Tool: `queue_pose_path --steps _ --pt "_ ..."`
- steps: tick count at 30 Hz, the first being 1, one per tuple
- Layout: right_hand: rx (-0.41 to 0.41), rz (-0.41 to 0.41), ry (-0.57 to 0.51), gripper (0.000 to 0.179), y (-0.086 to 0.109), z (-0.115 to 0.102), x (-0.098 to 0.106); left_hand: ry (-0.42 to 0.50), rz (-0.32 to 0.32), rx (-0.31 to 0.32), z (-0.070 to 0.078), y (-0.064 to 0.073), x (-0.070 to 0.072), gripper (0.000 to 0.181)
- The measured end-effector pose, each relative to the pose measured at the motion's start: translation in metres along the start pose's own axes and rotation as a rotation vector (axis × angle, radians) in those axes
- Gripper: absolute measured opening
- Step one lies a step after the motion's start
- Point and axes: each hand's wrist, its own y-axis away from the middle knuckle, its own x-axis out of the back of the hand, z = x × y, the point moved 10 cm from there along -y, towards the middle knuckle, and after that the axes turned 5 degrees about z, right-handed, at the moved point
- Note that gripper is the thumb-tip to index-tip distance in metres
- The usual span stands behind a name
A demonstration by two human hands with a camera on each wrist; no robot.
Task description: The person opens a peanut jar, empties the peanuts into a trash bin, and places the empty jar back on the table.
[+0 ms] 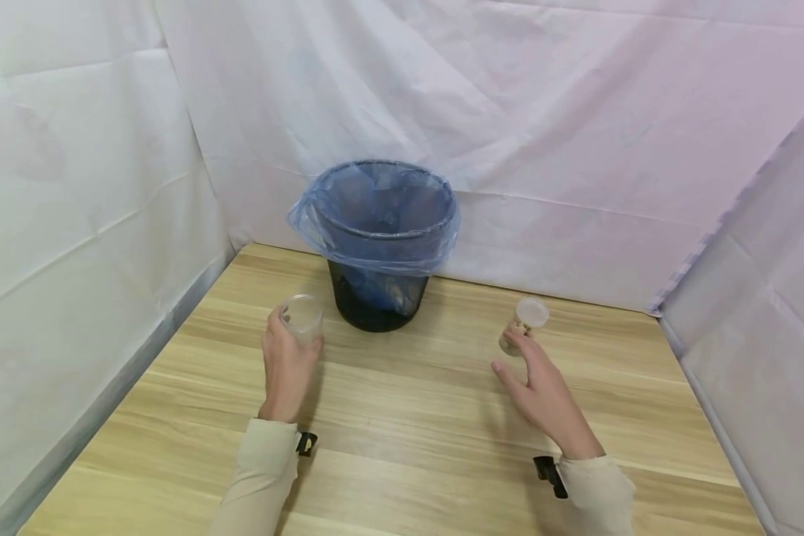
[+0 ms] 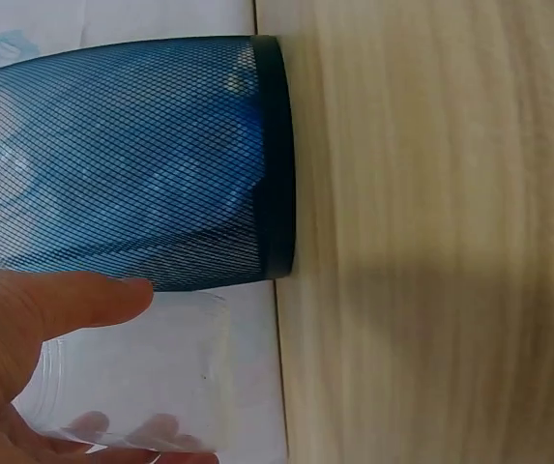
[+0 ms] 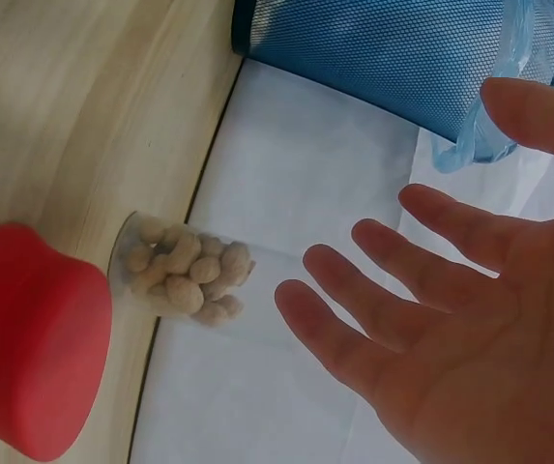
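Observation:
My left hand (image 1: 289, 365) grips a clear, see-through plastic jar (image 1: 303, 316), its open rim facing up. In the left wrist view the thumb lies along one side of the jar (image 2: 151, 372) and fingertips show through the other side. The jar's base is raised above the tabletop. My right hand (image 1: 543, 387) is spread beside a second clear jar (image 1: 532, 313). Peanut-like tan pieces (image 3: 194, 271) fill the lower part of this jar, which stands on the table. The right wrist view shows a gap between the fingers and this jar.
A black mesh bin (image 1: 375, 298) with a blue plastic liner (image 1: 388, 253) stands at the back of the wooden table (image 1: 402, 417). White cloth (image 1: 509, 97) hangs behind and at both sides. A red, smooth-sided object (image 3: 40, 338) appears only in the right wrist view.

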Motion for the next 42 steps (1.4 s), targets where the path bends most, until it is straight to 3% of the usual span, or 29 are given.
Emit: queue_pose_path --steps 9,16,23,28,32,37,42 --pt "0.006 -0.005 0.023 0.064 0.001 0.007 0.011 0.002 -0.093 0.065 -0.023 0.006 -0.005 0.086" --pt "-0.02 -0.01 0.048 0.065 0.0 0.013 0.021 -0.015 -0.116 0.064 -0.034 0.008 -0.006 0.088" --pt "-0.002 0.007 0.073 0.062 -0.005 0.014 0.03 -0.011 -0.131 0.054 -0.034 0.008 -0.003 0.096" --pt "-0.003 0.019 0.102 0.061 -0.012 0.013 0.038 -0.033 -0.109 0.048 -0.018 0.005 0.008 0.102" --pt "-0.046 0.023 0.131 0.062 -0.018 0.017 0.045 -0.013 -0.059 0.001 0.005 0.001 0.02 0.101" --pt "-0.078 0.037 0.163 0.062 -0.028 0.022 0.052 0.022 -0.016 -0.159 0.042 0.005 0.025 0.093" --pt "-0.083 0.055 0.188 0.063 -0.039 0.028 0.056 0.031 0.001 -0.329 0.073 0.018 0.017 0.079"
